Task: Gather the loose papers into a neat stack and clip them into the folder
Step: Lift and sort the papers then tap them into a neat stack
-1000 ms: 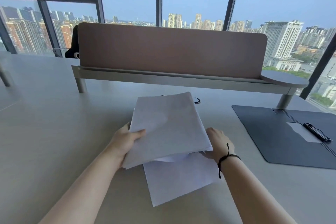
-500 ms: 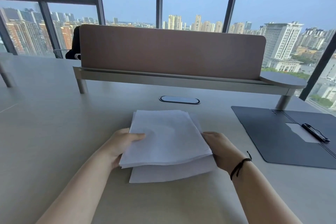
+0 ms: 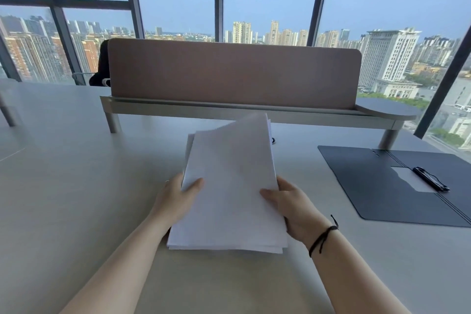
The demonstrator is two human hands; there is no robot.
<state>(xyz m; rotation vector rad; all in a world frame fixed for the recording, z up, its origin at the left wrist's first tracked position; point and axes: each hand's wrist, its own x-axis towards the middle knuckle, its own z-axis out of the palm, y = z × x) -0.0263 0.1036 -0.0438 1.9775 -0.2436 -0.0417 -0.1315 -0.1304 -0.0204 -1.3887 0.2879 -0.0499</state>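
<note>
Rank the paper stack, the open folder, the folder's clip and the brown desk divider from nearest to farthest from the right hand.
1. Paper stack: gripped by the right hand.
2. Open folder: flat on the desk, to the right.
3. Clip: farther right, inside the folder.
4. Brown divider: at the desk's far edge.

Head view, forward and downward

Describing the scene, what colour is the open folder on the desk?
Dark navy, nearly black, folder; it shows best in the head view.
</note>
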